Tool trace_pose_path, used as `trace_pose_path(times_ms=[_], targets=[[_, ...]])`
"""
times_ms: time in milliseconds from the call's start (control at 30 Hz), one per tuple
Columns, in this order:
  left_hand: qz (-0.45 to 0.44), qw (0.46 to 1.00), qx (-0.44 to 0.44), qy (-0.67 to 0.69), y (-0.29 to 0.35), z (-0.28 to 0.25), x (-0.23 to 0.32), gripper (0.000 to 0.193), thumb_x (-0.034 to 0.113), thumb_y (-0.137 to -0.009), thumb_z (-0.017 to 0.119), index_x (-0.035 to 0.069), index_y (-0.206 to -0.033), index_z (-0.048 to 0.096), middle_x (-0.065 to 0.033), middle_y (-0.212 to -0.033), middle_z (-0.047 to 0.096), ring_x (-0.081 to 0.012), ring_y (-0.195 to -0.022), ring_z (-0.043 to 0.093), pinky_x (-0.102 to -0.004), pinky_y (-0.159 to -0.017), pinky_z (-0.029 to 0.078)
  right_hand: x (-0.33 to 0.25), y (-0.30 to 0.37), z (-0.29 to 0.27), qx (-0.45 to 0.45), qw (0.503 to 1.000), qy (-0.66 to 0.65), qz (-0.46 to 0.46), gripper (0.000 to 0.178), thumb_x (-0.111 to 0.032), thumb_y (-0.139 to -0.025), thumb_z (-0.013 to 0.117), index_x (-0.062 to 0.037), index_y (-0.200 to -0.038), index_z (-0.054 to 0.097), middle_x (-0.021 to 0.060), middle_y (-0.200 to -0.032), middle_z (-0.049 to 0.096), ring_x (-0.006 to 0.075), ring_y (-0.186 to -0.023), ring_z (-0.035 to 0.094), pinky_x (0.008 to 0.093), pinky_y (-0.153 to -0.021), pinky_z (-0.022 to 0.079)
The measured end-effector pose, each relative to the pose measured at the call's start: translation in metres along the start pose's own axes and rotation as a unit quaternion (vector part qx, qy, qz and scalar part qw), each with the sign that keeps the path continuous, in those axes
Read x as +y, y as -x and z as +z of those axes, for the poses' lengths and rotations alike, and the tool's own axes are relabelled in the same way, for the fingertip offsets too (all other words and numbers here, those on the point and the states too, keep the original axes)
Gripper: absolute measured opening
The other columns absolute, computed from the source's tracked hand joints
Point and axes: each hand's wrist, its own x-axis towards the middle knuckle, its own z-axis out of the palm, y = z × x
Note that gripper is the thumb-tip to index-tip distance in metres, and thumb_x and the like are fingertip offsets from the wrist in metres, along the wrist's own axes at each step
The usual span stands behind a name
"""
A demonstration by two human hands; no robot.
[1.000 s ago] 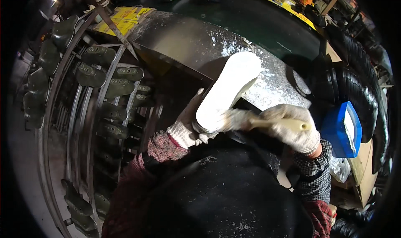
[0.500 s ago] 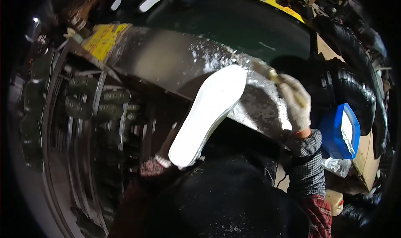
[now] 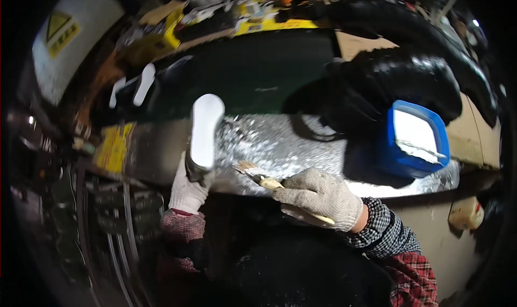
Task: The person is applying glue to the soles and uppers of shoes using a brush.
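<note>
A white shoe sole (image 3: 203, 132) points away from me over the metal-topped bench, its near end in my left hand (image 3: 188, 191), which wears a whitish knitted glove. The fingers are partly hidden beneath that end. My right hand (image 3: 323, 198), gloved the same way, grips the pale handle of a paintbrush (image 3: 269, 183). The bristles look whitened and point left toward the sole, apart from it. To the right of the brush stands a square blue tub (image 3: 398, 159) holding a thick white substance (image 3: 416, 133).
White splashes cover the metal bench top (image 3: 280, 140). Beyond it runs a dark green belt-like surface (image 3: 258, 72) with two more white soles (image 3: 144, 84) at its far left. Bulky shiny black shapes (image 3: 398, 81) lie behind the tub. Dark soles hang on a rack (image 3: 126, 210) at left.
The sole has moved left and away from me, now more upright in view. My right hand with the brush has come nearer and left. The view has turned to the right.
</note>
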Motion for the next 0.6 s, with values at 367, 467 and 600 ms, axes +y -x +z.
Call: trace_pose_path(times_ms=[367,467,600], targets=[[-0.204,0.951,-0.190,-0.133,-0.067,0.160,-0.153,0.022,0.029,-0.096,0.062,0.007,-0.099,0.060,-0.0081,-0.094,0.065,-0.0211,-0.079,0.064,-0.0308,-0.064,0.052,-0.036,0.101,-0.092,0.190,0.970,0.056,0.145,0.033,-0.006,-0.079,0.076,-0.0027,-0.110,0.067,0.0134,-0.095,0.066,0.0274,-0.085,0.065,0.0337,-0.073,0.054],[-0.213,0.939,-0.205,-0.173,-0.022,0.206,-0.160,0.024,0.035,-0.093,0.066,0.013,-0.095,0.056,0.0008,-0.068,0.049,-0.0101,-0.044,0.038,-0.0233,-0.039,0.031,-0.050,0.112,-0.110,0.216,0.960,0.087,0.154,0.032,-0.003,-0.081,0.073,-0.0028,-0.112,0.066,0.0130,-0.092,0.065,0.0268,-0.083,0.065,0.0343,-0.074,0.054],[-0.018,0.960,-0.138,-0.241,0.029,0.200,-0.120,0.025,0.049,-0.088,0.068,0.032,-0.104,0.057,0.0097,-0.046,0.029,-0.0048,-0.036,0.027,-0.0204,-0.033,0.020,-0.062,0.126,-0.150,0.321,0.921,0.118,0.186,0.029,-0.001,-0.085,0.068,0.0001,-0.114,0.063,0.0122,-0.093,0.066,0.0240,-0.085,0.065,0.0326,-0.079,0.052]])
